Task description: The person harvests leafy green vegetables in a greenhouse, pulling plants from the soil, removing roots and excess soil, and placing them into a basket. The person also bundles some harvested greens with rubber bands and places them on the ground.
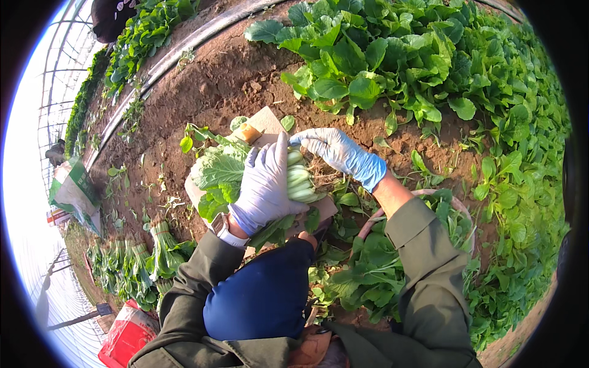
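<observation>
My left hand (pixel 264 188), in a pale glove with a watch at the wrist, lies across a bunch of leafy greens (pixel 300 179) and holds it down. The pale stems and thin roots (pixel 324 172) point to the right, while the leaves (pixel 221 168) spread out to the left. At the upper stem ends, my right hand (pixel 338 149) in a blue, soil-marked glove has thumb and fingers drawn together. Whether anything is between its fingertips is hidden. Beneath the bunch is a flat board (pixel 267 120), with a small tan roll (pixel 248 132) at its far end.
Tied bundles of greens (pixel 161 244) stand on the soil at left, near a red package (pixel 129 333) and a green-and-white bag (pixel 76 191). A round basket (pixel 462 209) of loose greens sits by my right forearm. Growing plants (pixel 391 64) fill the far and right sides.
</observation>
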Available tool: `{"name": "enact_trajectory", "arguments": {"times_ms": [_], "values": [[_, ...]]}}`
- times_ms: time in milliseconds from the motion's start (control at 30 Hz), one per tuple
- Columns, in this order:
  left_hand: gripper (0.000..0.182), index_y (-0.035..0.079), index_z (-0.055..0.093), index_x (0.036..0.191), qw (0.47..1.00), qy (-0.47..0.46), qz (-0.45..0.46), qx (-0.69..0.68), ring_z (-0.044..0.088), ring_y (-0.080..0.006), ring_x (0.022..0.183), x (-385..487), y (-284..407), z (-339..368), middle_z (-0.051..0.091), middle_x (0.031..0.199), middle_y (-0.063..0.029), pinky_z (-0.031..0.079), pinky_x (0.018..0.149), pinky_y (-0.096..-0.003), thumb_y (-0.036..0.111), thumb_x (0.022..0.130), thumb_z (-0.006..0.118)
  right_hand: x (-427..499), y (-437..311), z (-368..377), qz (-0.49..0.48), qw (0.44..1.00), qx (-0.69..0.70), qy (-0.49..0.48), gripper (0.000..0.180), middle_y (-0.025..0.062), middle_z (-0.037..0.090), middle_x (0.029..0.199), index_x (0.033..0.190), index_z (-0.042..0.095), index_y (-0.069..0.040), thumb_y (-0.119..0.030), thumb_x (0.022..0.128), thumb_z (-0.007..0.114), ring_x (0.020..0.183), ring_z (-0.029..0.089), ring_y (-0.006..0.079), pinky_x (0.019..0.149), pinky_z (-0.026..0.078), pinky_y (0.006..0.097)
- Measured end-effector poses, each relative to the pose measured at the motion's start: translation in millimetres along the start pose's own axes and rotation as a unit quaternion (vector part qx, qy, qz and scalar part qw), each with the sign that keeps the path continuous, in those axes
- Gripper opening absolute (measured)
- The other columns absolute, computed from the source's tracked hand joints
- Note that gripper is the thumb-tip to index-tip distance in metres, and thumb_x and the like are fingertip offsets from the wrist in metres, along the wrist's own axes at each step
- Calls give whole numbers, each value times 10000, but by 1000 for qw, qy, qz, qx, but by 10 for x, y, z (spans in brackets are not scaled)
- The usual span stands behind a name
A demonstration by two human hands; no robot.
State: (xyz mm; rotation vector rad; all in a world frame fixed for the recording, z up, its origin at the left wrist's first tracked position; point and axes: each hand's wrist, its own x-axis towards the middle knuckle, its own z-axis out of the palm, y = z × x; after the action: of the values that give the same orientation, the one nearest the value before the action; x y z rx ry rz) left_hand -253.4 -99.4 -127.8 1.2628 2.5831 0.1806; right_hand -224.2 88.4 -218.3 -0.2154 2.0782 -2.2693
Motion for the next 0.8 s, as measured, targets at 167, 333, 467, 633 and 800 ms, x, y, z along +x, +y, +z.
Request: {"name": "enact_trajectory", "arguments": {"times_ms": [167, 333, 467, 633, 800], "values": [[1254, -100, 256, 1368, 1000, 14, 15, 17, 499, -328, 1123, 54, -40, 7, 505, 1166, -187, 346, 996, -430, 522, 461, 858, -169, -187, 265, -95, 973, -146, 149, 471, 215, 508, 1336, 1294, 540, -6, -358, 985, 485, 1265, 466, 337, 1068, 360, 388], [1134, -71, 353, 1289, 999, 46, 18, 16, 515, -328, 1072, 106, -43, 70, 514, 1124, -180, 367, 958, -428, 519, 453, 841, -134, 12, 598, -155, 894, -316, 278, 307, 192, 616, 1144, 1136, 630, -22, -216, 921, 527, 1087, 566, 354, 962, 441, 417], [1042, -42, 399, 1236, 999, 43, 20, 19, 510, -332, 1069, 138, -16, 38, 512, 1105, -181, 367, 949, -442, 489, 453, 836, -72, 118, 595, -183, 878, -302, 322, 214, 157, 665, 968, 1029, 663, -25, -121, 885, 537, 939, 616, 348, 891, 478, 436], [1191, -105, 336, 1333, 1000, -20, 2, 23, 519, -370, 1079, 92, 42, -65, 524, 1151, -226, 390, 950, -454, 513, 457, 856, -105, 173, 486, -58, 940, 56, 331, 204, 106, 680, 1005, 1026, 644, -1, -172, 960, 556, 910, 637, 197, 841, 496, 326], [1195, -124, 312, 1341, 998, -2, 2, 59, 469, -387, 1168, -31, 102, -5, 471, 1239, -255, 349, 1008, -471, 511, 485, 853, -130, 225, 259, 0, 975, -3, 223, 200, 108, 722, 975, 1071, 678, 5, -100, 942, 568, 863, 654, 135, 806, 508, 277]]}}
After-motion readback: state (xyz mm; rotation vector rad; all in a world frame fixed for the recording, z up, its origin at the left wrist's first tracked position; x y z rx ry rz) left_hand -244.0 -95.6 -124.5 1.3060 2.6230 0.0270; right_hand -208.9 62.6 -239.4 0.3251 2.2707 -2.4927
